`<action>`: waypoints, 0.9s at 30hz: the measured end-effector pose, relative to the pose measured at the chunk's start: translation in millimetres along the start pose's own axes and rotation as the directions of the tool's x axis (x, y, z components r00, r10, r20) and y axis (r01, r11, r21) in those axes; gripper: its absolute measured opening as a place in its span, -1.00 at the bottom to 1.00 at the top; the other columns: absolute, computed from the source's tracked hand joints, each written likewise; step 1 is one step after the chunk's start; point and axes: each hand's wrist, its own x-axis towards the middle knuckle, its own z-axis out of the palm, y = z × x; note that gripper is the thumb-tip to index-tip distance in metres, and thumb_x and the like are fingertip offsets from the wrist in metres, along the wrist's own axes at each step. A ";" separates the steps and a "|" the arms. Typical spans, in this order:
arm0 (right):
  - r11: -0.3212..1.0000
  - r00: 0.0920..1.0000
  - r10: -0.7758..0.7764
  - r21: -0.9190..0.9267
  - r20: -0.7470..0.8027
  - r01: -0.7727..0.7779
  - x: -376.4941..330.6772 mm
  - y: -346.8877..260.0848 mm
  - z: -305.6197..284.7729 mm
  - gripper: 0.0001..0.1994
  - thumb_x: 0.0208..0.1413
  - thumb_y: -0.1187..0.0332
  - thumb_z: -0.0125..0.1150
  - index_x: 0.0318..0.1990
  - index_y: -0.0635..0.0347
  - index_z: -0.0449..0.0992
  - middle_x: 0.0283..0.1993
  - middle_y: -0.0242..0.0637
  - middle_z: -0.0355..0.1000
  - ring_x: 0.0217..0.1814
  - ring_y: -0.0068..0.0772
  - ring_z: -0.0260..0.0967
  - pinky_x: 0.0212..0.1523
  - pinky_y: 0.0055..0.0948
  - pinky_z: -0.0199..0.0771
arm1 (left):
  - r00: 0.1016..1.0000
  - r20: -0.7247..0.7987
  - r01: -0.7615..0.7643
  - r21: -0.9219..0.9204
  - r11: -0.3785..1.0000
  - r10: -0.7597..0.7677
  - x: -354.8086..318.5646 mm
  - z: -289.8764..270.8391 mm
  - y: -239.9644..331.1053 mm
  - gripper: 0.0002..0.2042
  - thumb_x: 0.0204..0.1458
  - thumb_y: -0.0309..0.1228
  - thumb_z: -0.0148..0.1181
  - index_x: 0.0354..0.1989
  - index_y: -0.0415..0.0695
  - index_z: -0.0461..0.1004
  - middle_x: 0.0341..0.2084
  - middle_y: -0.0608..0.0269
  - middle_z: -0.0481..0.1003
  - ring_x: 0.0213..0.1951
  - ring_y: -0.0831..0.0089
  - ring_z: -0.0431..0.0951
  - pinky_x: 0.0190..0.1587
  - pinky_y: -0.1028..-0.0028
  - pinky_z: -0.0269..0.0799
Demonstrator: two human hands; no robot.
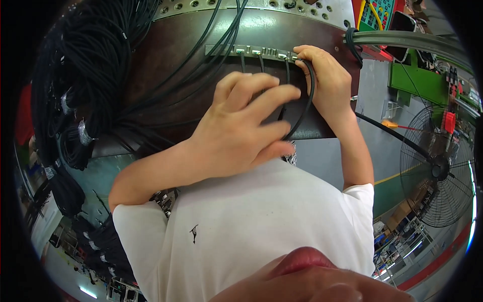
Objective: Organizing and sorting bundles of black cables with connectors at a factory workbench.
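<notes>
A narrow metal strip fixture (271, 53) with slots lies across the far part of the dark brown tabletop. Several black cables have their ends set in its slots. At the strip's right end, my right hand (326, 75) is closed around the end of a black cable (310, 93), whose plug is mostly covered by the fingers. That cable curves down toward my left hand (246, 118). Just in front of the strip, my left hand hovers with its fingers spread and a little bent, gripping nothing that I can see. Part of the cables passes out of sight behind it.
A thick bundle of black cables (83, 75) hangs at the left, with loose strands running across the tabletop (166, 65). A perforated metal plate (312, 9) sits at the far edge. A grey curved bar (402, 38) and a wire-caged fan (440, 168) are at the right.
</notes>
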 end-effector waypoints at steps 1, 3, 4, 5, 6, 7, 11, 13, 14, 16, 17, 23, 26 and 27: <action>1.000 1.000 0.004 0.005 0.003 -0.004 0.5 -0.5 -2.1 -0.78 -0.07 0.66 0.23 -0.24 0.24 0.46 -0.25 -0.22 0.54 -0.18 -0.21 0.55 -0.22 -0.36 0.57 | 1.000 -0.020 -0.012 -0.035 0.999 0.011 -3.1 -9.0 0.8 -0.65 0.12 -0.03 0.12 -0.29 -0.08 0.60 0.00 0.15 0.49 0.05 0.12 0.34 0.09 0.15 0.24; 0.997 0.996 -0.041 -0.066 0.074 0.046 3.8 0.0 -4.3 -0.76 -0.10 0.66 0.25 -0.23 0.24 0.46 -0.25 -0.22 0.53 -0.18 -0.21 0.54 -0.23 -0.37 0.57 | 0.996 -0.090 -0.015 0.012 1.000 0.016 -4.6 -19.8 -23.4 -0.66 0.14 -0.06 0.13 -0.24 -0.10 0.60 -0.05 0.16 0.51 -0.01 0.15 0.40 0.03 0.18 0.33; 0.995 0.997 -0.059 -0.083 0.051 0.064 1.6 4.5 -1.2 -0.74 -0.12 0.64 0.27 -0.22 0.24 0.46 -0.25 -0.24 0.52 -0.19 -0.23 0.54 -0.25 -0.39 0.56 | 0.993 -0.113 -0.023 0.084 0.996 0.033 -0.3 -27.3 -42.7 -0.71 0.12 -0.17 0.18 -0.18 -0.13 0.59 -0.09 0.17 0.52 -0.04 0.17 0.44 0.00 0.22 0.38; 0.995 0.997 -0.062 -0.075 0.052 0.066 0.4 5.4 1.9 -0.74 -0.12 0.64 0.27 -0.22 0.24 0.46 -0.25 -0.24 0.52 -0.19 -0.23 0.54 -0.25 -0.39 0.56 | 0.992 -0.120 0.055 0.222 0.974 -0.029 2.0 -33.2 -57.0 -0.77 0.06 -0.33 0.24 -0.13 -0.13 0.58 -0.09 0.22 0.51 -0.03 0.21 0.45 0.01 0.26 0.40; 0.996 0.998 -0.055 -0.071 0.025 0.056 0.5 5.5 3.4 -0.74 -0.13 0.63 0.28 -0.23 0.24 0.46 -0.25 -0.24 0.52 -0.20 -0.24 0.54 -0.26 -0.40 0.56 | 0.992 -0.123 0.043 0.285 0.958 -0.008 5.4 -34.1 -70.0 -0.76 0.01 -0.39 0.26 -0.13 -0.12 0.57 -0.08 0.26 0.51 -0.05 0.22 0.46 0.01 0.29 0.41; 0.997 0.999 -0.046 -0.070 -0.003 0.046 0.5 5.4 3.8 -0.74 -0.14 0.63 0.29 -0.23 0.24 0.46 -0.25 -0.25 0.52 -0.21 -0.24 0.53 -0.27 -0.41 0.55 | 0.992 -0.124 0.029 0.347 0.937 0.016 10.0 -34.7 -81.5 -0.75 -0.03 -0.44 0.28 -0.13 -0.12 0.56 -0.08 0.30 0.50 -0.06 0.23 0.46 0.00 0.32 0.42; 0.979 0.978 -0.200 -0.025 0.066 0.202 4.6 16.9 -3.2 -0.76 -0.12 0.58 0.27 -0.23 0.20 0.48 -0.21 -0.28 0.51 -0.20 -0.26 0.53 -0.26 -0.42 0.55 | 0.980 0.054 -0.197 0.220 0.955 0.190 30.4 -35.6 -110.1 -0.81 -0.10 -0.47 0.31 -0.26 -0.04 0.56 -0.21 0.40 0.50 -0.14 0.32 0.48 -0.13 0.37 0.47; 0.946 0.943 -0.314 -0.045 0.112 0.321 9.5 18.1 -11.0 -0.79 -0.08 0.50 0.23 -0.23 0.14 0.51 -0.15 -0.31 0.49 -0.16 -0.30 0.54 -0.27 -0.43 0.56 | 0.975 0.126 -0.191 0.077 0.979 0.181 33.9 -38.1 -121.3 -0.83 -0.12 -0.47 0.33 -0.31 -0.04 0.57 -0.27 0.42 0.50 -0.20 0.35 0.47 -0.18 0.40 0.46; 0.939 0.929 -0.330 -0.042 0.165 0.341 11.0 17.7 -15.3 -0.80 -0.08 0.49 0.23 -0.24 0.13 0.51 -0.15 -0.31 0.49 -0.16 -0.30 0.54 -0.27 -0.45 0.56 | 0.972 0.146 -0.193 0.051 0.980 0.184 35.4 -39.4 -121.5 -0.83 -0.14 -0.46 0.34 -0.32 -0.05 0.58 -0.29 0.43 0.50 -0.22 0.36 0.47 -0.20 0.40 0.46; 0.925 0.900 -0.371 0.003 0.227 0.381 16.4 21.6 -21.0 -0.83 -0.07 0.48 0.22 -0.26 0.15 0.50 -0.14 -0.32 0.50 -0.15 -0.31 0.54 -0.29 -0.49 0.56 | 0.960 0.193 -0.209 0.008 0.978 0.203 38.2 -42.0 -119.7 -0.83 -0.18 -0.43 0.38 -0.35 -0.05 0.59 -0.32 0.44 0.50 -0.26 0.37 0.45 -0.23 0.42 0.46; 0.923 0.901 -0.375 -0.002 0.219 0.385 17.9 24.2 -22.2 -0.83 -0.07 0.48 0.22 -0.26 0.15 0.50 -0.14 -0.32 0.50 -0.15 -0.31 0.54 -0.29 -0.49 0.56 | 0.956 0.210 -0.201 -0.040 0.979 0.205 39.0 -41.1 -120.5 -0.81 -0.19 -0.40 0.39 -0.35 -0.04 0.61 -0.35 0.44 0.50 -0.28 0.37 0.43 -0.22 0.43 0.44; 0.958 0.936 -0.239 0.219 0.258 0.184 20.9 25.6 -23.0 -0.78 -0.11 0.55 0.29 -0.25 0.16 0.51 -0.18 -0.35 0.55 -0.17 -0.32 0.55 -0.24 -0.47 0.56 | 0.948 0.306 -0.001 -0.276 0.961 0.089 37.3 -34.9 -125.1 -0.82 -0.13 -0.37 0.39 -0.30 -0.01 0.63 -0.36 0.43 0.49 -0.25 0.38 0.41 -0.13 0.39 0.35; 0.946 0.945 -0.036 0.317 0.324 -0.072 39.1 39.4 -30.1 -0.78 0.03 0.53 0.27 -0.12 0.17 0.54 -0.14 -0.27 0.56 -0.12 -0.24 0.55 -0.14 -0.40 0.54 | 0.996 0.082 -0.011 -0.254 0.967 0.033 41.0 -44.4 -125.6 -0.82 -0.02 -0.38 0.34 -0.23 -0.09 0.60 -0.24 0.37 0.53 -0.17 0.41 0.44 -0.01 0.43 0.35; 0.954 0.975 -0.008 0.293 0.223 -0.059 55.1 43.1 -29.3 -0.79 0.07 0.52 0.24 -0.11 0.18 0.55 -0.15 -0.26 0.57 -0.12 -0.27 0.55 -0.13 -0.41 0.52 | 0.989 -0.144 -0.006 -0.216 0.976 -0.026 43.2 -48.2 -125.9 -0.82 0.03 -0.37 0.31 -0.21 -0.13 0.59 -0.20 0.34 0.54 -0.17 0.42 0.45 0.02 0.45 0.36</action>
